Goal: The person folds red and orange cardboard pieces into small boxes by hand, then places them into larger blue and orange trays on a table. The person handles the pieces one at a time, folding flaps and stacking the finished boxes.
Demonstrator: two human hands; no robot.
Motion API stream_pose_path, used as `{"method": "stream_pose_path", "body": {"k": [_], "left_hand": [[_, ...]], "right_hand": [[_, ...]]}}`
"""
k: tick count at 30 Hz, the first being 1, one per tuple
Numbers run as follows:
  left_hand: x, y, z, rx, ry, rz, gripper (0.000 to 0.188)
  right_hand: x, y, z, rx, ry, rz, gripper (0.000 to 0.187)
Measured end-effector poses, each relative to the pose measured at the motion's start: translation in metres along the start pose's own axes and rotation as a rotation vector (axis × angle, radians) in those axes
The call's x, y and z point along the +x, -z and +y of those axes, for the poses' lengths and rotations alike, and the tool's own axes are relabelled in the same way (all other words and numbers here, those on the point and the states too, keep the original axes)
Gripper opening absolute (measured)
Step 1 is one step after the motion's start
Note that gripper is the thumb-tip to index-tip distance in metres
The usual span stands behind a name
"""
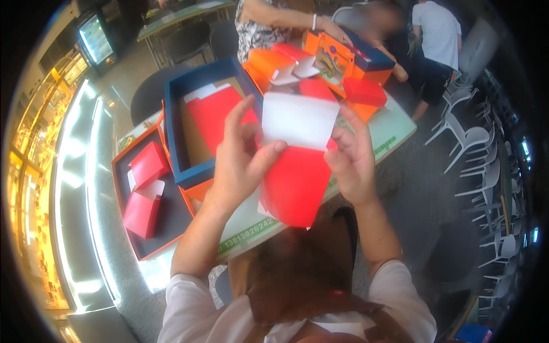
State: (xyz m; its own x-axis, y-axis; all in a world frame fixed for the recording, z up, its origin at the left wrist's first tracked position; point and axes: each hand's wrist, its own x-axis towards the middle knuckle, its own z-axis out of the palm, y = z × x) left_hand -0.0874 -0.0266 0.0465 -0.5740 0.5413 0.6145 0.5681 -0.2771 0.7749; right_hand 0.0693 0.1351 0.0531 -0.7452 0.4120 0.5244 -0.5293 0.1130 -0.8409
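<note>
Between my two hands is a red cardboard box [297, 186], partly folded, with a white inner flap [299, 120] standing up at its far end. My left hand [243, 151] grips the left edge near the fold, thumb on the front. On the other side, my right hand [353, 154] pinches the right edge by the same fold. Just left of the box, a large blue-rimmed box [191, 176] holds flat red cardboard pieces [214, 117]. Farther left, two folded red boxes [150, 164] lie in a dark tray with an orange rim [128, 231].
The table [394, 134] also bears orange and red boxes [267, 66] at its far side, where another person's hand [334, 30] reaches an orange box [329, 54]. White chairs [466, 137] line the right. A lit display counter [43, 188] runs along the left.
</note>
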Motion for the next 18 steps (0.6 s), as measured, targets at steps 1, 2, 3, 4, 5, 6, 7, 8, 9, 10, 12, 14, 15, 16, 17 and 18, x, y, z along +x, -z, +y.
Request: {"method": "stream_pose_path", "body": {"k": [1, 2, 3, 4, 5, 6, 7, 8, 9, 10, 12, 14, 15, 16, 17, 18], "left_hand": [[0.004, -0.001, 0.000, -0.011, -0.015, -0.002, 0.076], [0.001, -0.001, 0.002, -0.020, -0.004, -0.005, 0.076], [0.001, -0.001, 0.005, -0.037, 0.004, -0.005, 0.075], [0.001, 0.001, 0.009, -0.052, 0.034, -0.036, 0.072], [0.004, 0.001, 0.010, -0.051, 0.020, -0.047, 0.070], [0.004, 0.000, 0.010, -0.049, 0.005, -0.058, 0.068], [0.002, -0.001, 0.008, -0.112, 0.037, -0.060, 0.066], [0.004, -0.001, 0.007, -0.177, 0.057, -0.057, 0.064], [0.005, -0.002, 0.006, -0.242, 0.077, -0.054, 0.062], [0.004, -0.003, 0.006, -0.289, 0.095, -0.042, 0.060], [0.004, -0.007, 0.007, -0.384, 0.127, -0.019, 0.057], [0.004, -0.008, 0.009, -0.443, 0.141, -0.016, 0.055], [0.004, -0.008, 0.009, -0.471, 0.149, -0.016, 0.054], [0.003, -0.008, 0.009, -0.485, 0.155, -0.020, 0.054], [0.004, -0.008, 0.009, -0.498, 0.158, -0.025, 0.054], [0.004, -0.008, 0.010, -0.512, 0.161, -0.030, 0.054]], "right_hand": [[0.004, 0.000, 0.003, -0.011, 0.017, 0.012, 0.074], [0.006, -0.004, 0.007, 0.000, 0.053, 0.041, 0.072], [0.007, -0.004, 0.005, 0.010, 0.034, 0.019, 0.070], [0.009, -0.005, 0.001, 0.021, 0.038, -0.012, 0.068], [0.013, -0.006, 0.001, 0.027, 0.052, -0.011, 0.065], [0.014, -0.007, 0.002, 0.034, 0.065, -0.010, 0.062], [0.012, -0.009, 0.003, 0.040, 0.080, -0.009, 0.060], [0.013, -0.010, 0.002, 0.041, 0.071, 0.000, 0.057], [0.013, -0.012, 0.002, 0.041, 0.063, 0.009, 0.055], [0.013, -0.014, 0.002, 0.042, 0.055, 0.018, 0.052], [0.013, -0.015, 0.005, 0.037, 0.056, 0.038, 0.049], [0.014, -0.016, 0.006, 0.035, 0.061, 0.043, 0.049], [0.016, -0.015, 0.007, 0.036, 0.066, 0.038, 0.050], [0.016, -0.015, 0.007, 0.036, 0.070, 0.033, 0.050], [0.017, -0.017, 0.005, 0.041, 0.055, 0.055, 0.049], [0.018, -0.020, 0.002, 0.045, 0.039, 0.078, 0.048]]}}
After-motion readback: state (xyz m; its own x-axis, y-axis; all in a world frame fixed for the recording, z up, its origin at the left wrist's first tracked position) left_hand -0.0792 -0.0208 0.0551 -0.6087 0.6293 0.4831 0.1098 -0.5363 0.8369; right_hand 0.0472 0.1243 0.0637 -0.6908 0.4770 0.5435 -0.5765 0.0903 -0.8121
